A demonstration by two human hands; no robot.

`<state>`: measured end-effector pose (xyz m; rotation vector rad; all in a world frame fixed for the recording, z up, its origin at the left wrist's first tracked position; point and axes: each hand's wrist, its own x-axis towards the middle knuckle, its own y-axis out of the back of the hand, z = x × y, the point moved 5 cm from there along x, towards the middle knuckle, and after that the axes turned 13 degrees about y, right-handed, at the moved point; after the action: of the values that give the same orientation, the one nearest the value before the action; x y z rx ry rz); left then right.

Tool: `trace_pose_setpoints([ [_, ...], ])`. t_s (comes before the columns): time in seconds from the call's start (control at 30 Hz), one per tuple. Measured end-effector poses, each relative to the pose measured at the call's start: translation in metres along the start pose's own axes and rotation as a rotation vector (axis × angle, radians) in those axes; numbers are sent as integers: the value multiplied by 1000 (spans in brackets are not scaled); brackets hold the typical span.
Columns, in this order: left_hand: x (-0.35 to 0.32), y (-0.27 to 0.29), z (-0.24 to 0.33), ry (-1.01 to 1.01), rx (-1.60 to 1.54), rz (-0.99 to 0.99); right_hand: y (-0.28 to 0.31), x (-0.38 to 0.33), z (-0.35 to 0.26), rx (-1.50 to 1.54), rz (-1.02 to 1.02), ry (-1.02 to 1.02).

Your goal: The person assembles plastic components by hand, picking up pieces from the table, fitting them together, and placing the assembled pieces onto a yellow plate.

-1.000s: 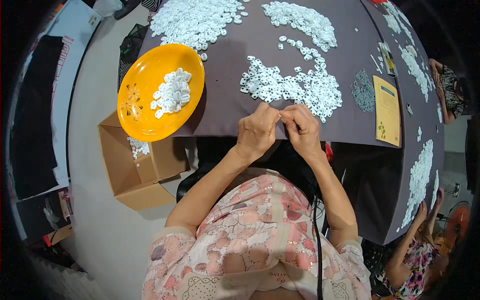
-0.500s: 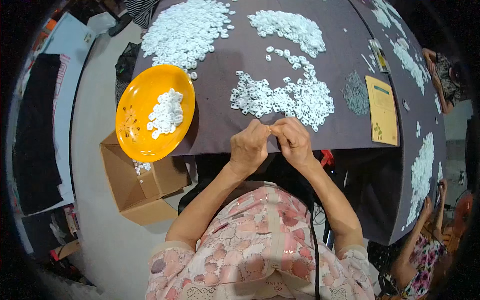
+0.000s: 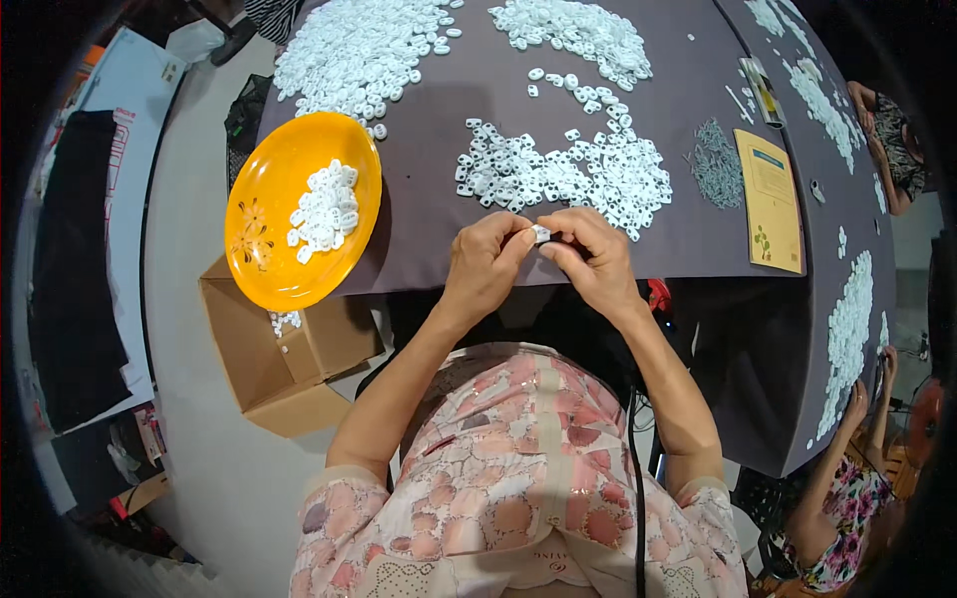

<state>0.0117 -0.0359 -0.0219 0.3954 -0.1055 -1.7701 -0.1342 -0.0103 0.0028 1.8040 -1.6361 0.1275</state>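
Just off the table's front edge, my left hand (image 3: 485, 264) pinches a small white plastic piece (image 3: 541, 233) between thumb and fingers. My right hand (image 3: 596, 261) closes its thumb and forefinger on the same piece from the other side. Beyond my fingers lies a pile of small white pieces with dark holes (image 3: 558, 179). To the left, an orange oval plate (image 3: 269, 164) holds a heap of white pieces (image 3: 327, 214) and juts over the table edge.
Larger heaps of white oval pieces (image 3: 364, 55) and more white parts (image 3: 578, 40) lie farther back. At right are a pile of grey screws or pins (image 3: 716, 164) and a yellow booklet (image 3: 770, 204). A cardboard box (image 3: 264, 364) stands below the plate. Other people's hands (image 3: 855, 407) work at far right.
Both hands have risen slightly, and the white piece now shows between my fingertips. The whole view has shifted a little.
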Motion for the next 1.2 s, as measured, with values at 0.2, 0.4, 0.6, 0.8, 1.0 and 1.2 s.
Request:
trace_pose_setpoints([
  [0.2, 7, 3, -2, 93, -45, -109, -3, 0, 2, -60, 38, 53],
  [0.4, 11, -6, 0, 79, -53, -156, 8, -1, 0, -118, 58, 15],
  [0.6, 0, -1, 4, -23, 49, -38, -3, -2, 1, -102, 39, 187],
  [0.8, -16, 55, 36, -33, 48, 202, 68, -1, 15, -200, 148, 84],
  [1.0, -12, 147, 9, -16, 14, 427, 171, 9, 82, -768, 246, -45],
  [1.2, -21, 167, -13, 66, 88, 394, 162, 26, 89, -906, 97, 0],
])
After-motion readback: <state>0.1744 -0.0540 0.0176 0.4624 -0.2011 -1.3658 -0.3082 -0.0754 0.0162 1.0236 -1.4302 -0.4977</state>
